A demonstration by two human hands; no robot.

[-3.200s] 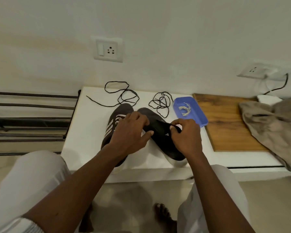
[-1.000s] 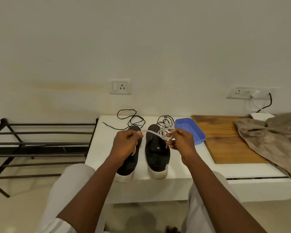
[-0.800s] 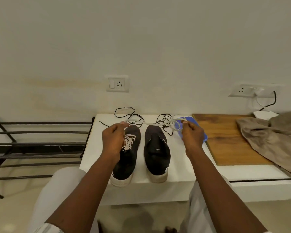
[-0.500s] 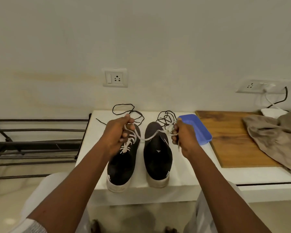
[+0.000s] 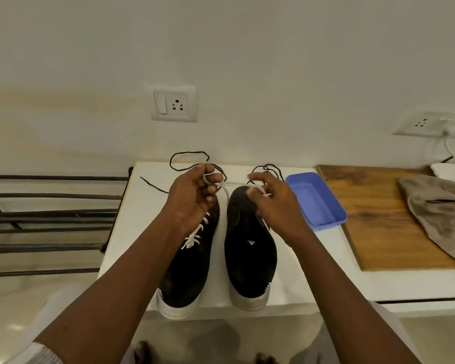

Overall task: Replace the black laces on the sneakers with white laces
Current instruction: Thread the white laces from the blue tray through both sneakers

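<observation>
Work is half done: left sneaker [image 5: 192, 261] has white laces [image 5: 195, 232], right sneaker [image 5: 250, 256] has none. The left hand [image 5: 192, 198] and right hand [image 5: 275, 206] pinch the next white lace [image 5: 231, 183].

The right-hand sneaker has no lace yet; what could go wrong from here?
The white lace is looped round fingers of the left hand and bunched in the right hand; it may knot. The loose black laces lie just behind and could get snagged. The laced sneaker overhangs the table edge; a knock might drop it.
</observation>
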